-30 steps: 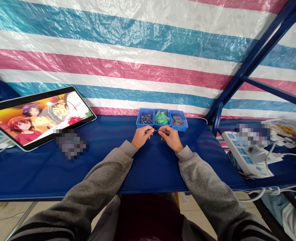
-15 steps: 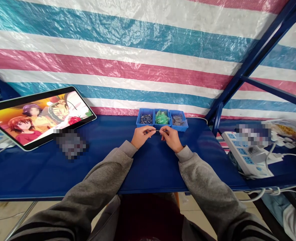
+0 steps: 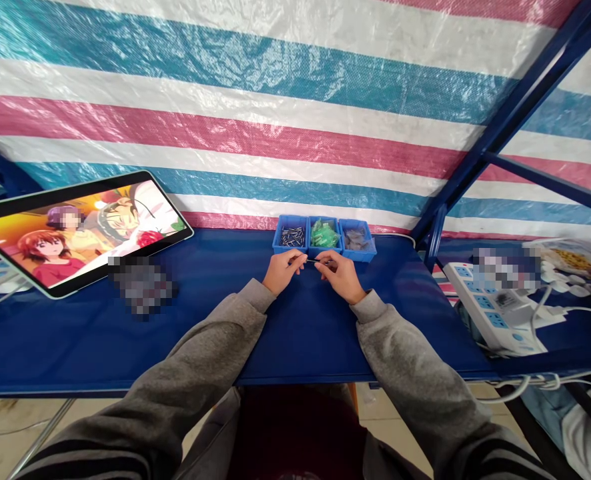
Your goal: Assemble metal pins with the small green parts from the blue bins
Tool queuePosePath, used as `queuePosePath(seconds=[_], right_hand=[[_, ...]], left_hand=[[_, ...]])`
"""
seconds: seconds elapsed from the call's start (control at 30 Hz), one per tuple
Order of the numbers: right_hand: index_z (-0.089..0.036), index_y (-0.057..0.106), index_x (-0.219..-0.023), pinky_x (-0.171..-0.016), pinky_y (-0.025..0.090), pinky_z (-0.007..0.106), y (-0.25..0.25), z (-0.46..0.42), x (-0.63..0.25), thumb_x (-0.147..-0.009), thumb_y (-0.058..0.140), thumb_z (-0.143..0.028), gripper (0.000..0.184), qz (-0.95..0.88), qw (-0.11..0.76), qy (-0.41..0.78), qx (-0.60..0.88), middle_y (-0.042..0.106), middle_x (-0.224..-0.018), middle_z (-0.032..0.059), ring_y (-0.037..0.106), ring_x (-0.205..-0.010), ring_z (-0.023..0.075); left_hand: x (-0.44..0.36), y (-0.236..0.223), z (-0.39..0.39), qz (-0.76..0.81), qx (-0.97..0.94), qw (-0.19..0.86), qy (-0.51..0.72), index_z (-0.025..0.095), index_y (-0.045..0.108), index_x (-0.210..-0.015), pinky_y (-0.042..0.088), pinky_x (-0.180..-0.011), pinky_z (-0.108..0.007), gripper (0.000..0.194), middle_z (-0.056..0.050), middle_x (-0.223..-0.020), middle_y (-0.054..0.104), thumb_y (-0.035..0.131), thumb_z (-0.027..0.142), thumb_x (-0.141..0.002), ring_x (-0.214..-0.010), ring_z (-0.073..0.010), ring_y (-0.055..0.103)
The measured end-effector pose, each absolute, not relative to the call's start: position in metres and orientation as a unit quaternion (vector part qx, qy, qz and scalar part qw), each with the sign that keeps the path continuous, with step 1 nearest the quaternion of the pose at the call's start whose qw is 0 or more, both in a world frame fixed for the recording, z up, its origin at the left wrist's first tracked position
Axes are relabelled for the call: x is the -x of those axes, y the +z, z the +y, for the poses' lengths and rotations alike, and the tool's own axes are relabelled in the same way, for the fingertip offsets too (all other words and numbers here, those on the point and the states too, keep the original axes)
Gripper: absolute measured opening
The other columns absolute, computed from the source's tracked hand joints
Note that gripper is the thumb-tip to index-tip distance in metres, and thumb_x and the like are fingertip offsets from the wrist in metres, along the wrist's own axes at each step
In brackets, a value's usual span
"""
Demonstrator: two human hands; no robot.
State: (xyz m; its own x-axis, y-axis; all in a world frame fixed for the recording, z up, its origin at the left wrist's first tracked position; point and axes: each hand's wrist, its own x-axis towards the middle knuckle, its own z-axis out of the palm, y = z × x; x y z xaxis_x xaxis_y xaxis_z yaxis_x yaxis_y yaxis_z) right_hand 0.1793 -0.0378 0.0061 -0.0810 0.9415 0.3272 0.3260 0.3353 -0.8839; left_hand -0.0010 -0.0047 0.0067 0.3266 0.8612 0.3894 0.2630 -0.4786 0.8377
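Hands [image 3: 281, 272] [image 3: 342, 275], pinched nearly closed, hold a slender piece [image 3: 312, 261], its long axis running sideways between them.

From the wearer's head, the single view looks forward and down: sleeves [image 3: 203, 353] near at bottom, tabletop [image 3: 310, 333] mid-frame, striped sheet [image 3: 275, 127] above.

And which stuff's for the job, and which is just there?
Probably for the job:
thin dark piece between the left hand and right hand
three blue plastic bins: dark metallic rods, green pieces, greyish pieces

Probably just there:
flat rectangular cartoon screen
long white power strip
clear plastic bag of yellow bits
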Motion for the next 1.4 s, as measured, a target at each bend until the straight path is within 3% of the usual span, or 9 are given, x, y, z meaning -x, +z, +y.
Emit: queuePosePath(seconds=[0.23,0.43,0.77,0.97,1.13,1.4], right_hand=[[-0.019,0.060,-0.081,-0.051,0.047,0.025,0.0049,-0.0368,-0.1781,-0.082,0.059,-0.034,0.015,-0.684,0.466,0.300,0.474,0.062,-0.073,0.0008,0.058,-0.050,0.0120],[-0.019,0.058,-0.077,-0.051,0.047,0.024,0.0024,-0.0346,-0.1808,-0.088,0.052,-0.043,0.027,-0.671,0.479,0.286,0.489,0.059,-0.063,-0.0009,0.057,-0.048,0.0121],[-0.020,0.059,-0.075,-0.050,0.046,0.024,0.0020,-0.0357,-0.1802,-0.088,0.050,-0.057,0.040,-0.669,0.475,0.311,0.480,0.056,-0.059,-0.0019,0.057,-0.047,0.0122],[-0.019,0.062,-0.080,-0.050,0.046,0.023,0.0002,-0.0339,-0.1815,-0.090,0.047,-0.053,0.038,-0.650,0.488,0.299,0.499,0.057,-0.060,-0.0019,0.056,-0.047,0.0116],[-0.019,0.063,-0.080,-0.051,0.046,0.024,0.0017,-0.0344,-0.1816,-0.091,0.047,-0.047,0.033,-0.650,0.489,0.290,0.504,0.056,-0.060,-0.0020,0.056,-0.046,0.0116],[-0.019,0.063,-0.078,-0.052,0.046,0.024,0.0056,-0.0369,-0.1805,-0.091,0.046,-0.047,0.035,-0.652,0.495,0.285,0.498,0.056,-0.058,-0.0023,0.056,-0.046,0.0117]], left_hand=[[0.0002,0.0073,-0.0067,0.383,-0.736,0.349,0.436,0.016,0.059,-0.061,0.046,-0.050,-0.020,0.042,0.001,-0.050,0.055,0.053,0.047,-0.089,-0.046,-0.0094,0.052],[-0.0015,0.0063,-0.0072,0.370,-0.709,0.392,0.455,0.014,0.071,-0.084,0.044,-0.045,-0.020,0.033,-0.003,-0.068,0.069,0.066,0.047,-0.079,-0.050,-0.0102,0.055],[-0.0037,0.0067,-0.0103,0.370,-0.678,0.403,0.491,0.014,0.073,-0.086,0.045,-0.044,-0.021,0.029,-0.003,-0.066,0.068,0.071,0.042,-0.077,-0.052,-0.0119,0.058],[-0.0044,0.0054,-0.0118,0.350,-0.653,0.443,0.505,0.014,0.056,-0.075,0.049,-0.049,-0.022,0.029,-0.010,-0.085,0.073,0.068,0.040,-0.079,-0.062,-0.0165,0.069],[-0.0046,0.0052,-0.0117,0.341,-0.654,0.446,0.507,0.017,0.045,-0.076,0.048,-0.048,-0.021,0.030,-0.011,-0.090,0.073,0.063,0.039,-0.084,-0.057,-0.0140,0.068],[-0.0026,0.0035,-0.0073,0.353,-0.695,0.376,0.501,0.016,0.065,-0.104,0.041,-0.044,-0.020,0.030,0.000,-0.069,0.061,0.054,0.041,-0.092,-0.043,-0.0065,0.049]])
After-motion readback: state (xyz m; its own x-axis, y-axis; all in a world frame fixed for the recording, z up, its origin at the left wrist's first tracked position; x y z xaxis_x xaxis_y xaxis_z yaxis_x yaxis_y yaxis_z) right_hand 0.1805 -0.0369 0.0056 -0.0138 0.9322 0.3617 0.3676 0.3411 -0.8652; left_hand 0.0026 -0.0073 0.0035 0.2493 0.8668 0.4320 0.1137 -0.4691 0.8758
